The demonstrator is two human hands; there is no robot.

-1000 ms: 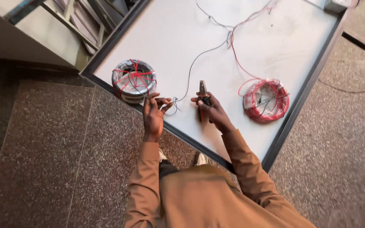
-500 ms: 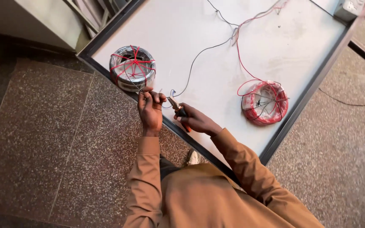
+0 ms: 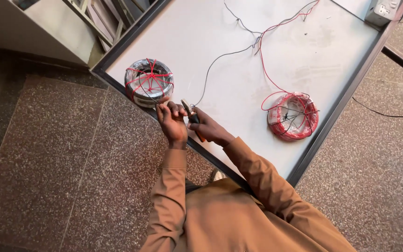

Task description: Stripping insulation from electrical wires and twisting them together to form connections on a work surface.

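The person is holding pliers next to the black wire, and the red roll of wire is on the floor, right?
Not quite. The head view shows the red roll of wire lying on the white table, not the floor. The right hand does hold pliers beside the black wire.

Head camera looks steeply down, fairly near, over the white table (image 3: 239, 60).

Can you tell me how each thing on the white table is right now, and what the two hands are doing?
Left hand: closed, pinching the black wire.
Right hand: gripping the pliers, tip at the wire.
Black wire: loose, trailing across the white table.
Black coil: wound, tied with red string.
Red coil: wound, one red wire running out.
Grey box: at the table corner.
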